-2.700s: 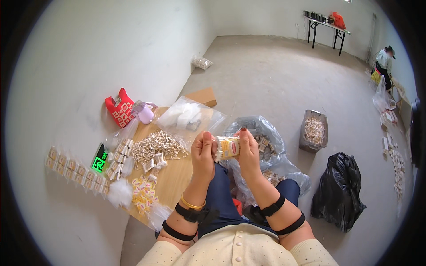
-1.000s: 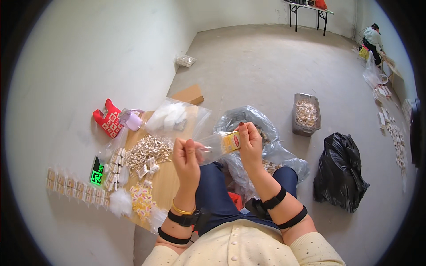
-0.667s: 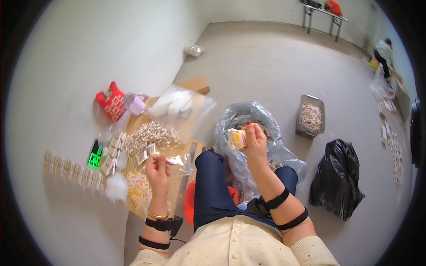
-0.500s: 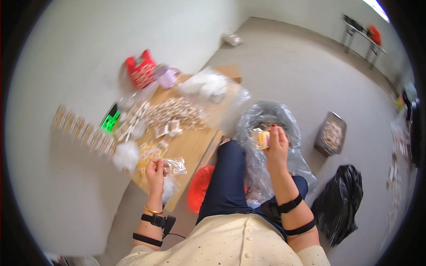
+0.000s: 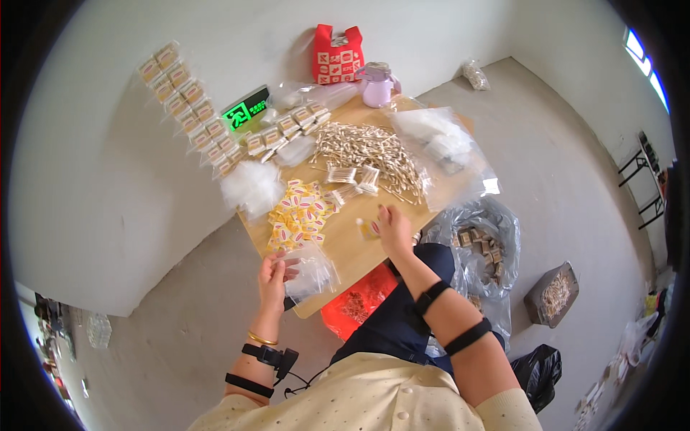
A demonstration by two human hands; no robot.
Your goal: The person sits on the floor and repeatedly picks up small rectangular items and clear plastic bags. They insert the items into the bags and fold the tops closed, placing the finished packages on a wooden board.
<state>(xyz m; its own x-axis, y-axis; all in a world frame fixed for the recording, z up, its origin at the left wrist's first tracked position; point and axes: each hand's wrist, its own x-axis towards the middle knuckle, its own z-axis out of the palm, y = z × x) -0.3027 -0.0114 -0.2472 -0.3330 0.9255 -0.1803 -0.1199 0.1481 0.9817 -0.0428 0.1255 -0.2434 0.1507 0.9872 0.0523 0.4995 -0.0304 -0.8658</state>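
Observation:
My left hand is at the near edge of the wooden table, its fingers closed on a clear plastic bag. My right hand is over the table's near right part, fingertips pinched on a small yellow-and-white card with a red mark, blurred by motion. Just beyond my left hand lies a pile of similar yellow cards. Farther back are a heap of loose cotton swabs and several small bundles of swabs.
Packed swab packets stand in rows along the wall, beside a green lit sign. A lilac jug and red bag are at the back. A lined bin, grey tub and black bag stand right.
My view has swung left toward the table. My right hand has moved from above the lined bin to above the table with the card. The left hand remains by the table's near edge.

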